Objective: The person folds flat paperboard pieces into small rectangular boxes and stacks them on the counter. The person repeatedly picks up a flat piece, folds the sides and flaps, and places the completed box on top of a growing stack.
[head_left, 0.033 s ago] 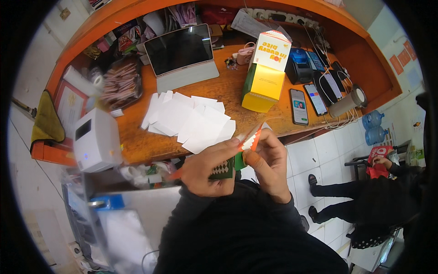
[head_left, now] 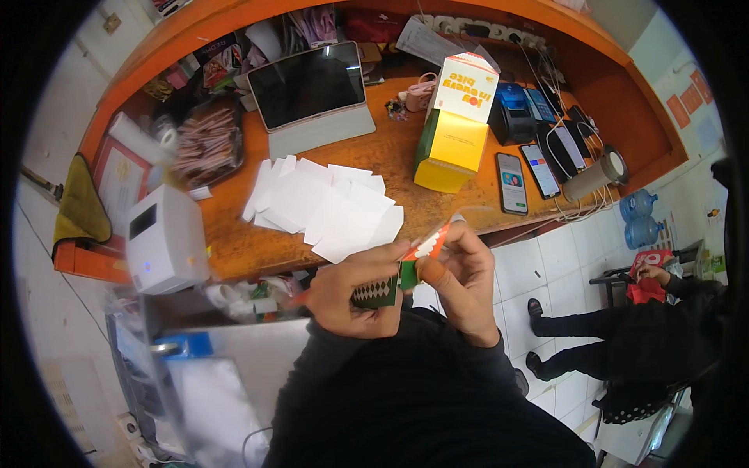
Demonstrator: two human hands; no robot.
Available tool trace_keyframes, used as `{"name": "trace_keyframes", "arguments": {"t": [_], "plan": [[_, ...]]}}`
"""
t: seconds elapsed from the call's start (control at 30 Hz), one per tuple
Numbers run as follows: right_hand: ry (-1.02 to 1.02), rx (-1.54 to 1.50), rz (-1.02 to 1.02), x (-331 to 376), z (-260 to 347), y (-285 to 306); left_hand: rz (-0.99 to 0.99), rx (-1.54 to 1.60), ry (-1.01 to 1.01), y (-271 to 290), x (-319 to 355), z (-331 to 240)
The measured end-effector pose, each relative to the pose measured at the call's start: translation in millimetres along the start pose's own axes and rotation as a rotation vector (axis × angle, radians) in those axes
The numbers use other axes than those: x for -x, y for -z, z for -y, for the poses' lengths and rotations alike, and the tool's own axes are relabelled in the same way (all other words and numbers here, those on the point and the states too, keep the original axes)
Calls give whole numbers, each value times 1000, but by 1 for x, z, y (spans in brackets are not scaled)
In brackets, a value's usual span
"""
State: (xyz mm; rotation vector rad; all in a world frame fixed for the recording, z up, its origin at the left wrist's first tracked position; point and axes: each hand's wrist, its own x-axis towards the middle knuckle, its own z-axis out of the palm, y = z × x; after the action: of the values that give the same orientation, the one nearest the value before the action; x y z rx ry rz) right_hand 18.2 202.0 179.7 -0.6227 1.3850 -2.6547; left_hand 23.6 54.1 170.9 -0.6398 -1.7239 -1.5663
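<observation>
Close to my body, at the counter's front edge, I hold a small folding carton (head_left: pixel 377 292) in both hands. Its side is dark green with a pale diamond pattern, and an orange and white flap with a scalloped edge sticks up. My left hand (head_left: pixel 351 292) wraps around the green body. With thumb and fingers, my right hand (head_left: pixel 462 282) pinches the carton's flap end. My fingers hide part of it. Just beyond lies a spread pile of flat white carton blanks (head_left: pixel 324 203). A taller yellow, white and green box (head_left: pixel 452 144) stands behind my right hand.
A tablet (head_left: pixel 312 86) leans at the back of the orange wooden counter. Phones (head_left: pixel 512 183), a card terminal (head_left: pixel 511 109) and cables lie to the right. A white printer-like device (head_left: pixel 165 240) and a bag of packets (head_left: pixel 207 144) are left. Another person (head_left: pixel 624 339) is at far right.
My hands and the carton shift very slightly; the flap under my right fingers tilts a little. All else stays in place.
</observation>
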Motion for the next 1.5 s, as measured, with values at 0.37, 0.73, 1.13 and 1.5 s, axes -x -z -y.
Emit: {"name": "trace_keyframes", "arguments": {"t": [0.37, 0.73, 1.13, 1.5], "plan": [[474, 812, -338, -8, -25, -13, -198, 7, 213, -16, -1, -2], [537, 969, -294, -2, -41, -11, -167, -79, 279, -12, -2, 0], [456, 821, -299, -1, -47, -18, -140, -26, 403, -6, 0, 0], [463, 793, -351, -3, -41, -10, -189, -72, 337, -6, 3, -1]]}}
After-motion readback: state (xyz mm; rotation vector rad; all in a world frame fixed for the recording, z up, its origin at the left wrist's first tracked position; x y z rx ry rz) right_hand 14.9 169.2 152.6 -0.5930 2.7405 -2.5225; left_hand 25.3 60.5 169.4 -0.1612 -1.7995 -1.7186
